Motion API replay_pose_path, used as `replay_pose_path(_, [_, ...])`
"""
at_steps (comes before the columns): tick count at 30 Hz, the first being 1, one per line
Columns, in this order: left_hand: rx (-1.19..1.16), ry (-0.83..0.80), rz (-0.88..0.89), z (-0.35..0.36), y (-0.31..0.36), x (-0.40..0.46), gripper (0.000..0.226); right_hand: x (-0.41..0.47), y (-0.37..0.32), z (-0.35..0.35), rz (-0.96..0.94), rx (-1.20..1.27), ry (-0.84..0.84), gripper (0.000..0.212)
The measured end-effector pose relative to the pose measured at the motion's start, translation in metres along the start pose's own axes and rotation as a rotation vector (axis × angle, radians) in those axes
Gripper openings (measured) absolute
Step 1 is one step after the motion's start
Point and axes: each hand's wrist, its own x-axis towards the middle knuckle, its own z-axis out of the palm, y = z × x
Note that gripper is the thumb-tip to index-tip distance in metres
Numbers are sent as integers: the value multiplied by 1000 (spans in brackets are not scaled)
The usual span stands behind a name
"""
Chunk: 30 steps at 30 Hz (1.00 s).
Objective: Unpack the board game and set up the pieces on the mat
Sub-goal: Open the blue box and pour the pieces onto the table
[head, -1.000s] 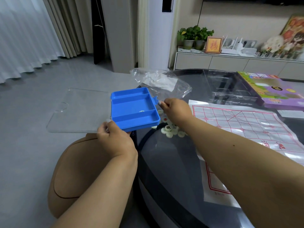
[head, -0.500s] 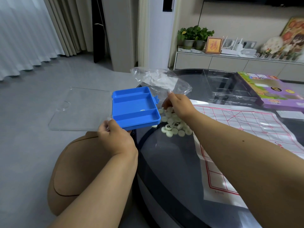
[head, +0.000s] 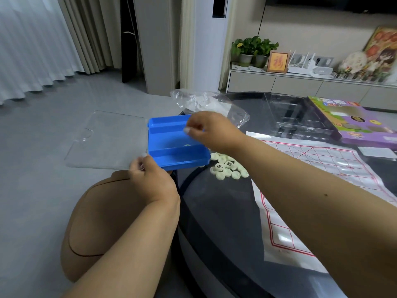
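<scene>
Right hand [head: 211,131] now over tray [head: 176,155]

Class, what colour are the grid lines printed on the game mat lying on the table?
Red lines on a white mat, seen in the head view, the only one.

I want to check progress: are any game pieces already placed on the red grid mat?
No, the pale pieces lie heaped on the dark table beside the mat.
</scene>
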Motion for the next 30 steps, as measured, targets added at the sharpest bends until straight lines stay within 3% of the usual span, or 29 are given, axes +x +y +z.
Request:
replay_pose_path(3, [4, 0, -3, 1, 2, -1, 18, 6, -10, 11, -101, -383, -224, 28])
replay_pose_path(5, [4, 5, -14, 1, 3, -2, 18, 9, -12, 11, -75, -431, -295, 31])
replay_pose_path(13, [17, -25, -21, 1, 4, 0, 10, 20, -15, 2, 36, -286, -429, 31])
replay_pose_path(22, [33, -13, -26, 0, 4, -1, 15, 17, -6, -7, 58, -71, -405, 15])
replay_pose_path(24, [30, -9, -22, 0, 3, -1, 14, 13, -4, -11, 104, 62, -350, 12])
replay_pose_path(27, [9, 0, -29, 0, 2, 0, 20, 8, 2, -20, 210, 357, -57, 13])
replay_pose_path(30, [-18, 18, -37, 1, 2, 1, 18, 4, 23, -26, 395, 303, 146, 14])
